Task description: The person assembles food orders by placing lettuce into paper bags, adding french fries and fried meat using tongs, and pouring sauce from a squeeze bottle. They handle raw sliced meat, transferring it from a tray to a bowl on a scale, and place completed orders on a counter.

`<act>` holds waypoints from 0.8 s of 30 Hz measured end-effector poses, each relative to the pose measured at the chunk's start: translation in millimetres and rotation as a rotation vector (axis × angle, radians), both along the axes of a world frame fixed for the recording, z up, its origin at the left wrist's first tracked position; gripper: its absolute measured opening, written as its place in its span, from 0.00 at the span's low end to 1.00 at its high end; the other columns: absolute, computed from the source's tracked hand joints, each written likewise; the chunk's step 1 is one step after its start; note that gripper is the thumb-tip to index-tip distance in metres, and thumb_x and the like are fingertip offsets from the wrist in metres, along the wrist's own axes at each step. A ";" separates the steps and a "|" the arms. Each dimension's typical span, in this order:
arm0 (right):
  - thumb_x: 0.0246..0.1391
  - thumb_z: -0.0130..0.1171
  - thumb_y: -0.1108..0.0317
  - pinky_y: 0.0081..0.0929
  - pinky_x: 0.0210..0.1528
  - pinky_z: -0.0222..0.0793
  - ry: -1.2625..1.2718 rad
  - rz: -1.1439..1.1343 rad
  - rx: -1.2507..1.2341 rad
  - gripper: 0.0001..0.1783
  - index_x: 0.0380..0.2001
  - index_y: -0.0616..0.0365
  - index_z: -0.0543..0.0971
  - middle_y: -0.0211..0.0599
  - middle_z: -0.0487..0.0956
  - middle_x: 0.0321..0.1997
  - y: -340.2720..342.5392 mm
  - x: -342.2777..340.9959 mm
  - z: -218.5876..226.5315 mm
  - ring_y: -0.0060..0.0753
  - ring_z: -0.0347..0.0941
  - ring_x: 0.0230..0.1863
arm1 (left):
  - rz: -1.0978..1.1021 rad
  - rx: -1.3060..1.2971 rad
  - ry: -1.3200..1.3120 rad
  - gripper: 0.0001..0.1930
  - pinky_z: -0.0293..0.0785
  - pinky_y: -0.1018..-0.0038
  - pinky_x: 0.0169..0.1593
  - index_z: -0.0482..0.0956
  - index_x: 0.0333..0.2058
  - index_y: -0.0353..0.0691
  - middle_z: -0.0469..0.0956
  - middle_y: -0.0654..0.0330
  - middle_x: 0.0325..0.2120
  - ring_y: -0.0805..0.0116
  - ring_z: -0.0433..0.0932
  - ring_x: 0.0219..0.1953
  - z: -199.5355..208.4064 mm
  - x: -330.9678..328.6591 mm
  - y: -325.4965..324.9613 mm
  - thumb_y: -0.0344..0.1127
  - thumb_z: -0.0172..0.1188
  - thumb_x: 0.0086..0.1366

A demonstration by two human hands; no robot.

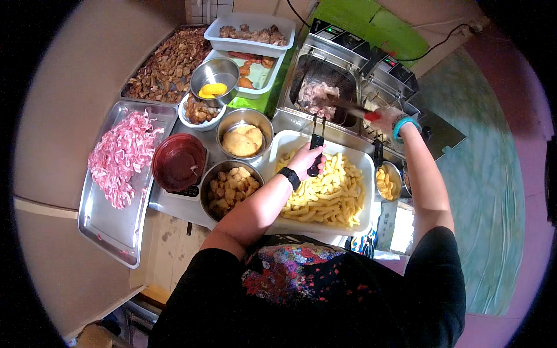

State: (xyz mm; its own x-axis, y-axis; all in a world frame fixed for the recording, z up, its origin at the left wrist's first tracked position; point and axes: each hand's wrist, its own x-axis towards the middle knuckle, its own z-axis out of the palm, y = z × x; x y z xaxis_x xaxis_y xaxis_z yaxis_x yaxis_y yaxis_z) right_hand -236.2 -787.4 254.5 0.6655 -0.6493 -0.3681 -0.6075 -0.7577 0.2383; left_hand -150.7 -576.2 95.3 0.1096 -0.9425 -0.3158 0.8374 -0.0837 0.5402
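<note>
Black printed shirt (307,272) nearest. Steel tray (110,220), sliced raw meat (125,156) on it, along counter's (164,201) left edge. Red bowl (177,161) just right of tray; steel bowl (226,164) of brown chunks at counter's near edge. Left hand (304,162) clamped on black handle (316,152), above fries (316,200) in white tub (369,185); its two metal prongs point fryerward. Fryer (290,120) beyond tub's far edge, pale meat (316,93) in left bath. Right hand (386,119), blurred, closed around long tool (348,107) slanting over that meat; tip unclear.
</note>
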 end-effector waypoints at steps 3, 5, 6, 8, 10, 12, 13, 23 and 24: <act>0.38 0.51 0.55 0.35 0.39 0.66 0.068 0.096 -0.043 0.21 0.33 0.57 0.75 0.48 0.75 0.33 3.4 2.1 -17.0 0.44 0.72 0.37 | -0.010 -0.022 0.043 0.07 0.63 0.78 0.20 0.62 0.39 0.42 0.66 0.63 0.19 0.74 0.64 0.17 7.3 2.7 -7.9 0.36 0.43 0.63; 0.39 0.50 0.55 0.35 0.38 0.67 -0.124 -0.030 -0.162 0.21 0.34 0.60 0.75 0.49 0.75 0.34 -42.8 -9.8 -65.3 0.45 0.72 0.38 | -0.039 -0.039 0.079 0.07 0.64 0.76 0.20 0.63 0.37 0.40 0.66 0.62 0.19 0.73 0.64 0.17 7.6 -3.7 -26.5 0.36 0.43 0.63; 0.39 0.50 0.56 0.35 0.38 0.67 -0.215 -0.084 -0.194 0.21 0.34 0.60 0.75 0.48 0.75 0.34 -32.1 7.5 -67.1 0.45 0.72 0.38 | -0.018 -0.036 0.077 0.07 0.65 0.76 0.21 0.63 0.37 0.40 0.66 0.62 0.19 0.73 0.64 0.18 7.4 1.6 -27.3 0.36 0.43 0.63; 0.39 0.52 0.56 0.35 0.33 0.67 -0.084 0.020 -0.143 0.19 0.30 0.60 0.76 0.44 0.77 0.28 -21.9 12.3 -63.5 0.40 0.73 0.32 | -0.014 -0.048 0.095 0.08 0.67 0.74 0.23 0.64 0.35 0.38 0.67 0.60 0.20 0.69 0.67 0.20 0.6 7.6 -29.9 0.36 0.43 0.63; 0.38 0.53 0.55 0.34 0.29 0.67 -0.165 0.036 0.011 0.18 0.27 0.59 0.77 0.41 0.77 0.25 -29.0 4.2 -59.1 0.35 0.74 0.27 | 0.012 -0.027 0.075 0.09 0.68 0.73 0.25 0.65 0.34 0.37 0.69 0.59 0.21 0.67 0.69 0.21 6.4 8.9 -30.7 0.37 0.43 0.63; 0.37 0.54 0.56 0.30 0.24 0.66 0.115 0.013 0.080 0.15 0.22 0.57 0.76 0.34 0.76 0.19 -23.9 8.3 -25.0 0.29 0.71 0.17 | 0.034 -0.010 0.080 0.09 0.69 0.72 0.27 0.66 0.34 0.37 0.70 0.57 0.22 0.66 0.71 0.23 11.8 12.7 -22.1 0.38 0.44 0.62; 0.37 0.54 0.56 0.31 0.25 0.67 0.201 0.047 0.081 0.15 0.23 0.58 0.77 0.36 0.76 0.20 -10.4 14.1 -2.3 0.32 0.72 0.20 | 0.045 0.007 0.096 0.09 0.69 0.72 0.27 0.66 0.34 0.37 0.70 0.57 0.22 0.66 0.71 0.23 13.9 16.3 -17.5 0.38 0.44 0.62; 0.37 0.54 0.55 0.34 0.37 0.67 -0.056 -0.052 -0.049 0.21 0.31 0.59 0.77 0.47 0.76 0.34 -24.7 42.5 -48.9 0.43 0.73 0.35 | -0.051 -0.034 0.227 0.07 0.68 0.73 0.22 0.64 0.28 0.40 0.68 0.58 0.19 0.67 0.68 0.19 11.3 17.9 -26.1 0.36 0.45 0.61; 0.37 0.54 0.54 0.34 0.37 0.67 -0.039 -0.058 0.000 0.21 0.31 0.59 0.77 0.47 0.76 0.33 -20.1 44.9 -53.3 0.43 0.73 0.34 | -0.069 -0.047 0.247 0.07 0.68 0.74 0.22 0.64 0.28 0.40 0.68 0.58 0.19 0.68 0.67 0.19 8.8 19.4 -27.1 0.36 0.45 0.61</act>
State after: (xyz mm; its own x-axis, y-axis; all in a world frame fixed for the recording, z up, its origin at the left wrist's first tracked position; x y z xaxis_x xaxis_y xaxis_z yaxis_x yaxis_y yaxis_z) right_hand -191.3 -807.5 201.2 0.6409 -0.6871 -0.3422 -0.6591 -0.7211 0.2134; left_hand -131.3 -603.3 104.1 -0.0308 -0.9592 -0.2810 0.9376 -0.1251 0.3244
